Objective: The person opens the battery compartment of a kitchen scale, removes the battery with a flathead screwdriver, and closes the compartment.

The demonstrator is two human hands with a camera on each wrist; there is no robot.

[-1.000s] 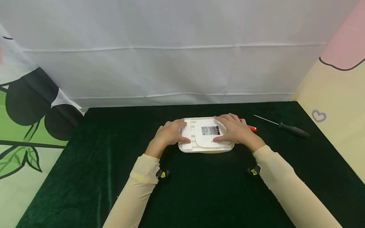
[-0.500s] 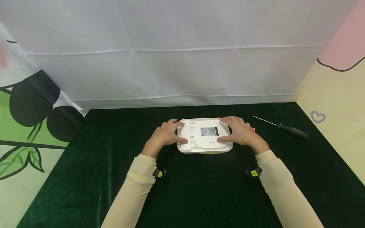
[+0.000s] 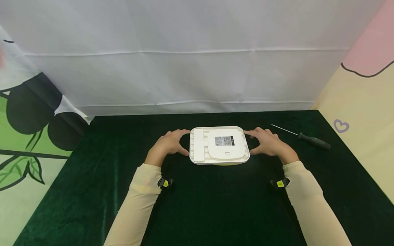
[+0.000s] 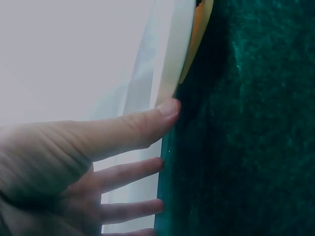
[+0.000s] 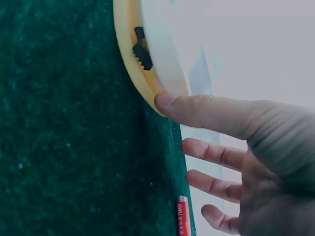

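Note:
A white, rounded rectangular plastic device [image 3: 200, 147] lies with its underside up, a printed label [image 3: 224, 141] near its middle. My left hand [image 3: 169, 143] spreads thumb and fingers at the device's left end, fingertips right at the edge. At the opposite end, my right hand [image 3: 267, 142] is spread the same way. In the right wrist view, the thumb tip sits by a yellow curved part [image 5: 129, 64] under the device, which has a black toothed piece [image 5: 141, 48]. Part of that yellow piece [image 4: 199, 34] also shows past the left thumb.
A screwdriver [image 3: 314, 141] with a dark handle lies to the right, its tip pointing to the back left. A small red cylinder [image 5: 183, 219] marked "deli" lies by the right fingers. Dark green cloth [image 3: 221, 205] covers the table; a white sheet [image 3: 197, 78] hangs behind.
Both hands have drawn outward from the top of the device to its two ends. The device shows slightly farther left, and the red cylinder is now hidden in the head view.

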